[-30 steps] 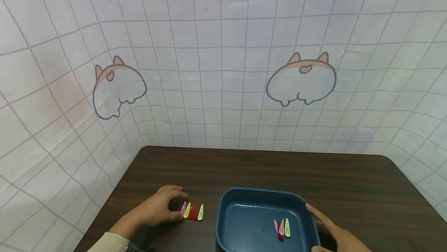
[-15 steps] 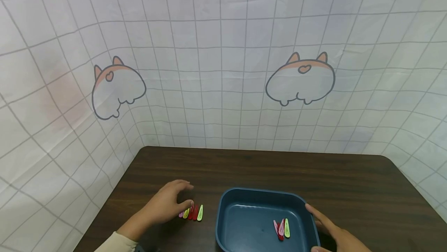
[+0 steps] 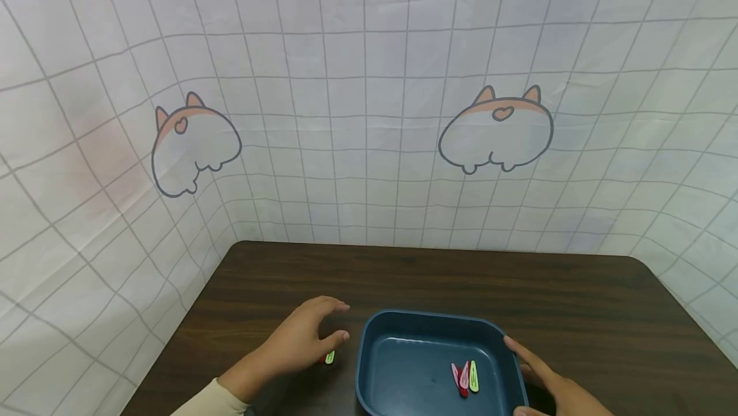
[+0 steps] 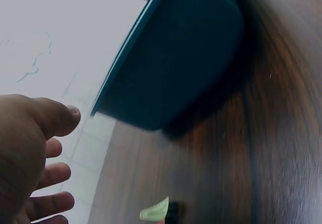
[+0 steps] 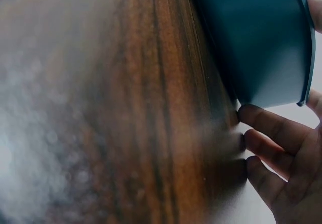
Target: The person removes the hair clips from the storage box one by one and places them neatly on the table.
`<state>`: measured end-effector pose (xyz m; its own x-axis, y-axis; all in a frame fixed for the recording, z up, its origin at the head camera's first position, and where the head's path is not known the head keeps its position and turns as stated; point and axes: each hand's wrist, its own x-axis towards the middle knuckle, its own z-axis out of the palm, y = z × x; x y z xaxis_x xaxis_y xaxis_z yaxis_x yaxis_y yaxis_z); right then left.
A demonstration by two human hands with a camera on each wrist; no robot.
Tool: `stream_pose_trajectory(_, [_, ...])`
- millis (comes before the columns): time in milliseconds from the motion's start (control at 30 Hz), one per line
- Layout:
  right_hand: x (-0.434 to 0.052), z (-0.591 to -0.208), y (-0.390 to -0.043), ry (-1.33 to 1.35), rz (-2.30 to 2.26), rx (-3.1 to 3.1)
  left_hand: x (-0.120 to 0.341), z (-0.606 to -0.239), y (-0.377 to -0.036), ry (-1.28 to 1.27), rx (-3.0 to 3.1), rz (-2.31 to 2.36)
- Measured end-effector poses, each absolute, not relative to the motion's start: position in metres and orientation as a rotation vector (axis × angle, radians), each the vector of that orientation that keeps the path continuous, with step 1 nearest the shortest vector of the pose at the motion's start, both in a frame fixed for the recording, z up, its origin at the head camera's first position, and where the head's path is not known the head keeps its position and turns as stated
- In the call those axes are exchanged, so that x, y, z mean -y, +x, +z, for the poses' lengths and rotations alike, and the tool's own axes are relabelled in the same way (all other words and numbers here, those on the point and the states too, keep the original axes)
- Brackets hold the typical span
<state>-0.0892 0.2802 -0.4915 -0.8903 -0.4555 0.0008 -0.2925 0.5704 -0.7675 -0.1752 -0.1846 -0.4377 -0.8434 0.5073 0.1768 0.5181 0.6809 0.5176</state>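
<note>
In the head view my left hand [image 3: 300, 339] hovers above the table left of the blue tray, thumb and fingers spread apart, with nothing seen between them. A light green hair clip [image 3: 330, 357] and a bit of a red one [image 3: 323, 359] show beneath it; the hand hides the rest of the row. The green clip [image 4: 155, 212] also appears low in the left wrist view. My right hand [image 3: 556, 384] rests against the right side of the blue tray [image 3: 429, 315], its index finger straight along the rim. Several pink, red and green clips [image 3: 474, 376] lie inside the tray.
The dark wooden table [image 3: 426, 278] extends behind and to both sides of the tray. A white grid-patterned curtain [image 3: 346, 115] surrounds its back and sides. The raised tray wall [image 4: 176, 58] stands just right of my left hand.
My left hand has left the left end of the clip row and moved right toward the tray, spreading its fingers. The right hand and tray have stayed in place.
</note>
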Motion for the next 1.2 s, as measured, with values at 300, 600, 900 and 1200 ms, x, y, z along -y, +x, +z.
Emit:
stream_pose_trajectory(300, [-0.280, -0.488, -0.089, -0.577, -1.243, -2.568, 0.158, -0.433, -0.168, -0.999, 2.805, -0.887])
stream_pose_trajectory(600, [-0.281, -0.486, -0.089, -0.552, -1.243, -2.547, 0.133, -0.432, -0.162, -1.119, 2.765, -0.887])
stream_pose_trajectory(900, [-0.282, -0.487, -0.092, -0.570, -1.272, -2.525, 0.114, -0.429, -0.159, -1.159, 2.831, -0.822])
stream_pose_trajectory(1200, [-0.282, -0.486, -0.092, -0.598, -1.253, -2.548, 0.106, -0.430, -0.160, -1.204, 2.839, -0.825])
